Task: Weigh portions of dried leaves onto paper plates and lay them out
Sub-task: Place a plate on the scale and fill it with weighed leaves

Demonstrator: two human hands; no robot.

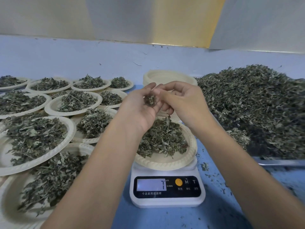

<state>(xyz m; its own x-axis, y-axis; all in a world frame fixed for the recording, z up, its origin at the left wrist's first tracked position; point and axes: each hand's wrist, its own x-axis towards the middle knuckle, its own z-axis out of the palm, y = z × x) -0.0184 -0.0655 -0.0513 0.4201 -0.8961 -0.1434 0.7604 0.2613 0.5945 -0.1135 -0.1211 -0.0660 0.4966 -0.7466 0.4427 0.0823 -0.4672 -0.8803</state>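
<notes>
A white kitchen scale (167,190) stands on the blue table, its display reading 7. On it rests a paper plate (165,161) holding a mound of dried leaves (162,138). My left hand (140,106) hovers palm-up above the plate, cupping a small clump of leaves (150,100). My right hand (179,100) is beside it, its fingertips pinching at that clump, and a leaf hangs below the fingers. A big heap of loose dried leaves (254,106) lies at the right.
Several filled paper plates (54,106) overlap across the left half of the table. A stack of unused plates (168,76) stands behind my hands. A metal tray edge (280,161) runs under the heap. Leaf crumbs dot the table at the right.
</notes>
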